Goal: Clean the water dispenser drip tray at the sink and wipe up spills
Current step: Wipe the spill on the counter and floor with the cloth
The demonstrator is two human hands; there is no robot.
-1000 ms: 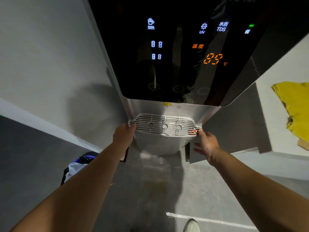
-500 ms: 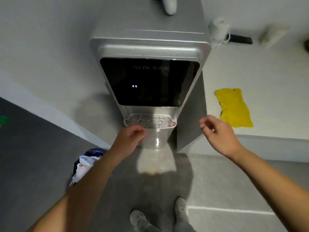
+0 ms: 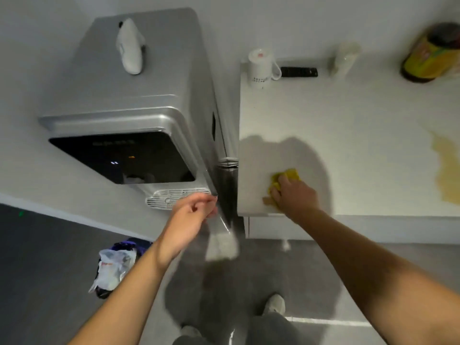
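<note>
The silver water dispenser (image 3: 139,105) stands at the left with its dark front panel. Its white slotted drip tray (image 3: 169,197) sits in place below the panel. My left hand (image 3: 189,215) hovers just in front of the tray's right end, fingers loosely curled, holding nothing. On the white counter (image 3: 348,135) to the right, my right hand (image 3: 293,195) presses down on a yellow cloth (image 3: 288,176) near the counter's front left corner. A yellowish-brown spill (image 3: 448,170) spreads over the counter at the far right.
A white spray bottle (image 3: 130,47) lies on top of the dispenser. At the counter's back stand a white mug (image 3: 260,68), a black remote (image 3: 298,72) and a dark jar with a yellow label (image 3: 430,54). A bin with a plastic bag (image 3: 114,267) sits on the floor at left.
Both hands left the drip tray. My view pulled back and turned right. My right hand reached over to the counter and came down on the yellow cloth; my left hand stays near the tray.
</note>
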